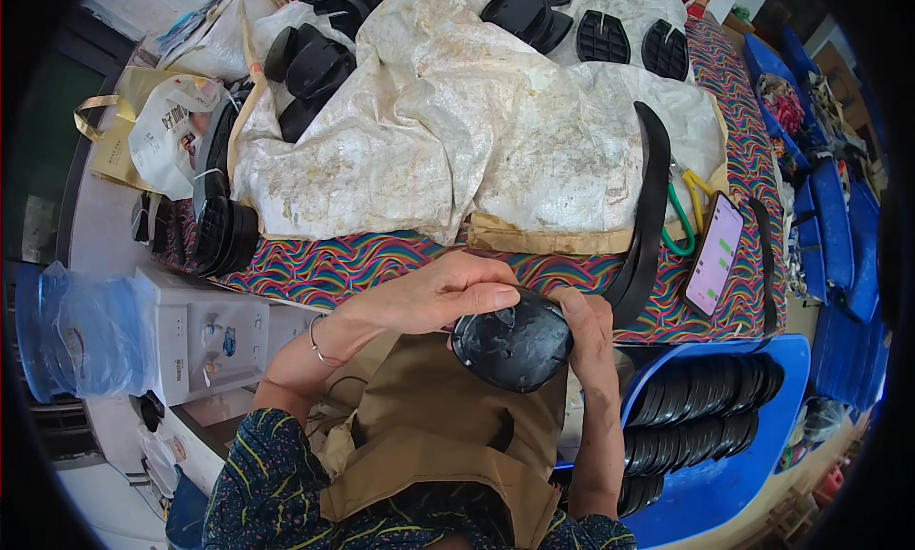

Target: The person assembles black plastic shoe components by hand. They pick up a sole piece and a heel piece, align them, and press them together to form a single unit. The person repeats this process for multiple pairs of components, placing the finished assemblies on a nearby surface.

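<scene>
A glossy black shoe sole (pixel 513 342) is held just below the centre of the frame, gripped between both hands above a tan apron (pixel 448 436). The left hand (pixel 448 295) is laid over the sole's upper edge, fingers curled narrow and the thumb pressed onto its face; the right hand (pixel 591 333) is wrapped around its right edge from behind, fingers closed on the rim. The step in hand is judged to be a check or trimming of the single sole, turned face-up toward the wearer; whatever follows would seem to call for a firm two-handed hold and a careful turn of the piece, since the surface looks slick. At the lower right, a blue plastic tub (pixel 734 483) is seen packed with rows of matching black soles (pixel 701 407) stood on edge. Across the upper centre, a worn white woven sack (pixel 457 112) is spread on a table covered in a rainbow wave-patterned cloth (pixel 362 264), with more black soles (pixel 315 69) spilling from beneath it at the upper left and along the top edge. A long black rubber strip (pixel 650 207) is draped at the right of the sack, beside green-handled scissors (pixel 681 228) and a lit smartphone (pixel 715 253). A white plastic bag (pixel 172 131) is slumped at the upper left, its contents not discernible.
</scene>
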Demonstrator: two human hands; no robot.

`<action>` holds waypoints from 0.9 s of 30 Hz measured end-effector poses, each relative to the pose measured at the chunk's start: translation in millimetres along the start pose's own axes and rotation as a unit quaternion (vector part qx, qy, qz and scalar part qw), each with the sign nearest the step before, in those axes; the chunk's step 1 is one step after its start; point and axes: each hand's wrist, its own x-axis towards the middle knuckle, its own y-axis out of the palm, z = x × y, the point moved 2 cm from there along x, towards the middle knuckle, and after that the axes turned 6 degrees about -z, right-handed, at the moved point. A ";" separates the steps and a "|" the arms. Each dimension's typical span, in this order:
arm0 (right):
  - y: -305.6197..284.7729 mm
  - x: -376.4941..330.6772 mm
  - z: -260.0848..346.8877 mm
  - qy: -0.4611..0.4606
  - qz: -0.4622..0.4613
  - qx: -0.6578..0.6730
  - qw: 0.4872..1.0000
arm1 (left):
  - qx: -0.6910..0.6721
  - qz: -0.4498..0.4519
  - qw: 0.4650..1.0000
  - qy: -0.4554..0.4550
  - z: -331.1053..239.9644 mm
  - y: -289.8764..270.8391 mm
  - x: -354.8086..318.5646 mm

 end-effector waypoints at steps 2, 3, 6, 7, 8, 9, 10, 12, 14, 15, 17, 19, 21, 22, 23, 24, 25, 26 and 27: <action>0.6 0.0 0.7 0.020 0.003 0.019 1.000 | -0.040 0.013 0.999 -0.003 1.3 0.5 -2.6; 0.2 0.4 3.7 0.035 0.010 0.027 0.999 | -0.066 0.025 0.997 -0.022 2.3 -0.6 -4.8; -6.2 1.7 -1.6 0.005 0.028 -0.013 1.000 | -0.115 0.038 0.988 -0.094 -2.7 -2.3 -6.1; -8.0 2.4 -3.6 -0.018 0.035 -0.038 0.998 | -0.126 0.038 0.984 -0.120 -4.4 -3.7 -5.7; -6.6 3.3 -0.6 -0.016 0.050 -0.051 0.997 | -0.061 0.043 0.988 -0.135 -3.2 -4.7 -3.2; -4.6 4.5 6.2 -0.014 0.065 -0.063 0.996 | 0.005 0.047 0.987 -0.151 -1.9 -4.6 1.2; -2.5 4.5 12.4 -0.012 0.079 -0.076 0.994 | 0.056 0.038 0.988 -0.139 -2.9 -1.3 5.0; 3.4 2.5 22.8 -0.044 0.052 -0.123 0.990 | 0.085 0.005 0.993 -0.087 -0.9 4.3 7.7; 6.8 1.0 25.2 -0.060 0.034 -0.138 0.988 | 0.042 -0.039 0.998 -0.005 8.6 7.4 6.7; 7.8 0.4 24.9 -0.061 0.032 -0.130 0.989 | -0.007 -0.035 0.999 -0.027 9.1 7.2 6.1; 7.2 -1.7 18.0 -0.044 0.026 -0.097 0.994 | -0.106 -0.027 0.991 -0.070 9.1 7.6 3.3; 5.1 -2.6 1.4 -0.015 0.017 -0.046 0.999 | -0.210 -0.029 0.971 -0.108 11.3 9.0 1.3; 7.5 -6.0 -0.4 0.008 0.008 -0.008 1.000 | -0.280 -0.042 0.949 -0.136 12.9 9.8 -3.2; 8.2 -7.8 -1.1 0.019 0.003 0.010 1.000 | -0.301 -0.052 0.941 -0.146 14.2 10.6 -7.8; 8.9 -8.8 -2.4 0.025 -0.021 0.031 0.999 | -0.322 -0.061 0.932 -0.156 15.5 11.8 -12.5; 10.3 -9.6 -4.7 0.031 -0.047 0.053 0.997 | -0.352 -0.054 0.925 -0.132 14.9 13.0 -16.3; 11.8 -9.6 -7.2 0.035 -0.070 0.075 0.994 | -0.381 -0.048 0.917 -0.106 13.6 13.8 -21.1; 12.3 -9.4 -11.9 0.033 -0.094 0.087 0.991 | -0.410 -0.041 0.908 -0.081 12.6 16.6 -25.5; 12.7 -9.2 -17.9 0.031 -0.118 0.100 0.988 | -0.387 -0.108 0.914 -0.058 15.5 25.1 -26.5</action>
